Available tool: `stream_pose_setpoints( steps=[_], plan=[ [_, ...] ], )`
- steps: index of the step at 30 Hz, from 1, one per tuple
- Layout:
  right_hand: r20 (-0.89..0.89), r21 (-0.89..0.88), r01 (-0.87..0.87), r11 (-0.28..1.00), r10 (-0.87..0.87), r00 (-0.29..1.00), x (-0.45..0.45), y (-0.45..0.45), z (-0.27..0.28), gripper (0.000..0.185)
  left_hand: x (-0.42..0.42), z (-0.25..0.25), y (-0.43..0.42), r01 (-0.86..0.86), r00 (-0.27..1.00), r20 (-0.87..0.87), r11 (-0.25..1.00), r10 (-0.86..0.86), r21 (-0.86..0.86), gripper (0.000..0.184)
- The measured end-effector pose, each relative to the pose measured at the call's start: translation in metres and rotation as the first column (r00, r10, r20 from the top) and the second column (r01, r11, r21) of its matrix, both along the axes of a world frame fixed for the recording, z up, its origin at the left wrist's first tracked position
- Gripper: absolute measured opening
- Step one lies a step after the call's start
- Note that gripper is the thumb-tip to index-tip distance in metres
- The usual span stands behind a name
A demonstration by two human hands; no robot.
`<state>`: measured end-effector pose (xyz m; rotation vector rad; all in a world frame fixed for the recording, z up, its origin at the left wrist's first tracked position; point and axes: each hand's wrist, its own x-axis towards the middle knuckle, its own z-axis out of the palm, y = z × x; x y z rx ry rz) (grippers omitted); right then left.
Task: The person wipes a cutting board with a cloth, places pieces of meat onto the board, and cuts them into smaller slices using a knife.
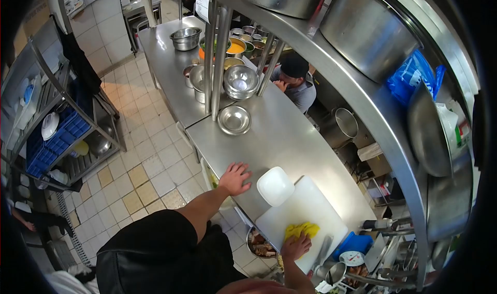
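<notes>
My left hand (pixel 235 179) lies flat on the steel table (pixel 269 144), its fingers spread and nothing in it. To its right a white square dish (pixel 276 186) sits partly over the corner of a white cutting board (pixel 323 206). On the board my right hand (pixel 296 245) presses down on a crumpled yellow cloth (pixel 305 231), with the fingers on its lower part. A knife (pixel 324 250) rests on the board just right of that hand.
Metal bowls (pixel 234 120) stand farther up the table by the shelf posts. A person (pixel 300 82) in a black cap is beyond the table. Overhead, a steel shelf (pixel 362 92) holds large pots. A blue container (pixel 352 244) lies right of the board.
</notes>
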<state>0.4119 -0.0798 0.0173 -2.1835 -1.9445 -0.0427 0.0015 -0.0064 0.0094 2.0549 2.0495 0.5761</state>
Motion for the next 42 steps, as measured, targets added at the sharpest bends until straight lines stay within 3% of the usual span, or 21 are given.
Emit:
stream_pose_setpoints(
  steps=[42],
  plan=[
    [0.032, 0.058, -0.01, 0.998, 0.008, 0.999, -0.004, 0.004, 0.0, 0.051, -0.001, -0.006, 0.003, -0.015, 1.0, 0.011, 0.993, 0.014, 0.117, 0.052]
  ],
)
